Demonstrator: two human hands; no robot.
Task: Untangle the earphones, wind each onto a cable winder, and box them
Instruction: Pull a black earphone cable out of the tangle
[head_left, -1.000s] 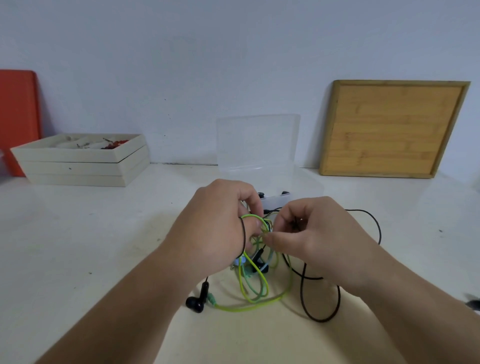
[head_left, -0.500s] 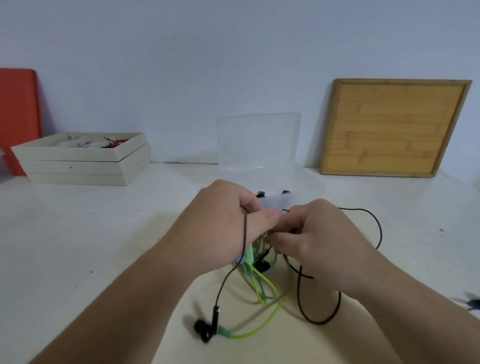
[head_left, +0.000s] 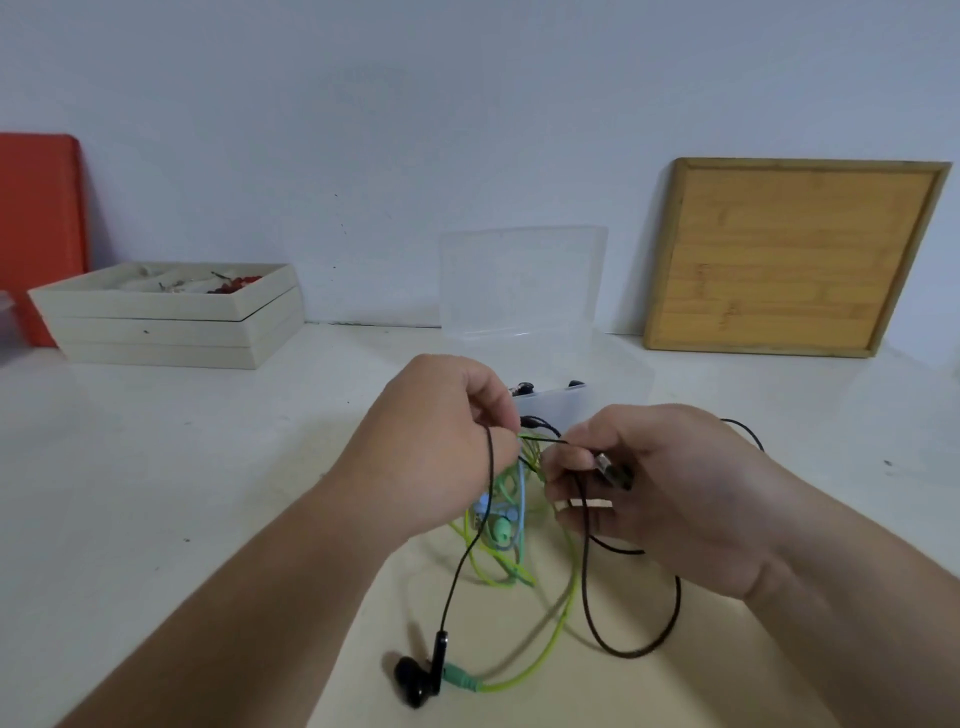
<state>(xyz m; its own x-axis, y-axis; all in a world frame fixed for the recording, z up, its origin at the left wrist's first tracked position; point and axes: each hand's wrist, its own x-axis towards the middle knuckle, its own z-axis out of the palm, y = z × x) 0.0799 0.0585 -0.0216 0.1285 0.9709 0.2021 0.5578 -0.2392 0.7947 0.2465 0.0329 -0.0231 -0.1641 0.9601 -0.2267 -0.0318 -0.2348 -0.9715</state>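
Observation:
Black, green and light-blue earphone cables are knotted together just above the table. My left hand (head_left: 441, 441) pinches the black cable (head_left: 631, 642) and green strands at the knot. A black earbud (head_left: 415, 687) hangs from it down to the table, beside the green plug (head_left: 457, 680) of the green cable (head_left: 550, 634). My right hand (head_left: 660, 488) pinches the strands from the right, a dark plug (head_left: 613, 470) showing between its fingers. Under the hands lie green loops and a light-blue earphone (head_left: 501, 525). Behind stands the clear plastic box (head_left: 558, 405), lid (head_left: 519, 280) upright.
Stacked white trays (head_left: 171, 322) with small items sit at the back left beside a red board (head_left: 36, 228). A bamboo board (head_left: 789, 254) leans on the wall at the back right. A beige mat (head_left: 571, 686) lies under the cables.
Both hands have lifted and pulled slightly apart. The black earbud has dropped lower and nearer to me, and the green loops have slackened onto the table.

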